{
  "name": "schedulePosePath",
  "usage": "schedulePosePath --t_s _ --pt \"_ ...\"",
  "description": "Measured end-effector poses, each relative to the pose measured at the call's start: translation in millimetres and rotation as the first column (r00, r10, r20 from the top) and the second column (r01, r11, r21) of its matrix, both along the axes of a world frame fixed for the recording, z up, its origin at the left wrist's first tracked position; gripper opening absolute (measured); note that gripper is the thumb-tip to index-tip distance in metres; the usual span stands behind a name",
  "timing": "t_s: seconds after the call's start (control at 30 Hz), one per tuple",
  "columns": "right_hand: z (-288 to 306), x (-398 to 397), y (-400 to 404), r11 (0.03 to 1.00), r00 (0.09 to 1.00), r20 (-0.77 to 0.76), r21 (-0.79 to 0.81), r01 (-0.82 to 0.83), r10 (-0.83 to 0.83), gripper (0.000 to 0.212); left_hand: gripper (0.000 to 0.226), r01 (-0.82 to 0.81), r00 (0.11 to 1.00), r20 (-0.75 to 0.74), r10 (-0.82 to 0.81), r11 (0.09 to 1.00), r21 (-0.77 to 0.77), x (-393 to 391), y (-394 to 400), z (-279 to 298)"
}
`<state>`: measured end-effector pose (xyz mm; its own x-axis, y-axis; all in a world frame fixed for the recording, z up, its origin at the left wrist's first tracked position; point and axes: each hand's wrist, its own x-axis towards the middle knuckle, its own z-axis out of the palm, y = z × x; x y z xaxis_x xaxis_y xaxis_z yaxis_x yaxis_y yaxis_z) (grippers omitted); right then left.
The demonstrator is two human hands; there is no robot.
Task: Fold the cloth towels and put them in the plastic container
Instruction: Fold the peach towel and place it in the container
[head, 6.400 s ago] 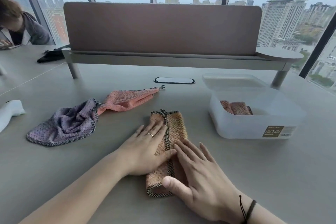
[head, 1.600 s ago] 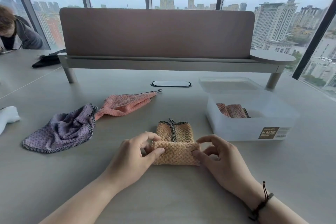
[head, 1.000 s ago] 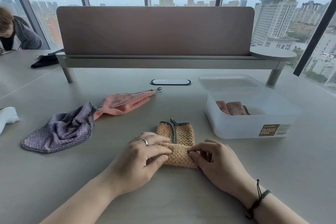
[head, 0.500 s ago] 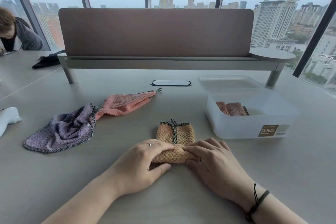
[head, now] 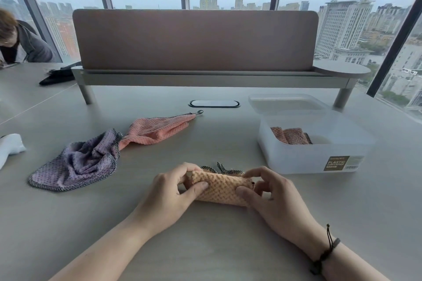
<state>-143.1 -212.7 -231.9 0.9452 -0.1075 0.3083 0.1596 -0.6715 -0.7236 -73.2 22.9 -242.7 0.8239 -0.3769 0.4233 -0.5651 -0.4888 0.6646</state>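
An orange towel [head: 219,187], folded into a thick compact bundle, lies across the table in front of me. My left hand [head: 170,191] grips its left end between thumb and fingers. My right hand [head: 271,194] pinches its right end the same way. To the right stands the translucent plastic container [head: 319,159] with a folded pink-brown towel [head: 291,136] inside. A crumpled purple towel [head: 80,162] and a loose pink towel [head: 157,129] lie on the table to the left.
The container's lid [head: 285,104] lies flat behind it. A desk divider with a shelf [head: 196,39] crosses the back of the table. A white object [head: 9,148] sits at the left edge. Another person [head: 20,43] sits at the far left.
The long folded orange towel has been folded over again from the near end into a thicker bundle. Both hands moved from pressing on top of it to gripping its two ends.
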Motion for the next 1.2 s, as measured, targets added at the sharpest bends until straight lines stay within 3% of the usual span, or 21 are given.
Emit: schedulePosePath --t_s 0.13,0.47,0.63,0.77,0.9,1.03,1.2 --pt "1 7 5 0.995 1.000 -0.030 0.096 0.003 0.000 0.018 0.024 -0.077 0.997 0.001 0.077 0.997 0.015 5 -3 -4" --pt "0 21 7 0.987 0.986 -0.077 -0.075 0.145 -0.150 0.020 0.023 -0.202 0.979 0.055 0.197 0.974 0.100 8 -9 -6" --pt "-1 23 9 0.965 0.974 -0.097 -0.186 0.183 -0.204 0.020 0.018 -0.151 0.928 0.355 0.109 0.984 0.093 -1 -13 1" --pt "-1 20 13 0.951 0.971 -0.099 -0.247 0.185 -0.215 0.031 0.024 -0.095 0.882 0.467 -0.060 0.949 0.301 -9 -16 -4" --pt "-3 13 7 0.988 0.993 -0.114 -0.150 0.023 -0.040 0.043 0.039 -0.134 0.909 0.416 -0.020 0.932 0.336 -8 -15 -3" --pt "-2 3 7 0.985 0.981 -0.132 -0.079 -0.156 0.144 0.037 0.040 -0.053 0.955 0.293 -0.050 0.941 0.333 -7 -16 -5" --pt "-1 3 6 0.995 0.994 -0.063 0.030 -0.093 0.094 0.027 0.050 0.057 0.997 0.033 -0.076 0.917 0.395 -7 -17 -3"
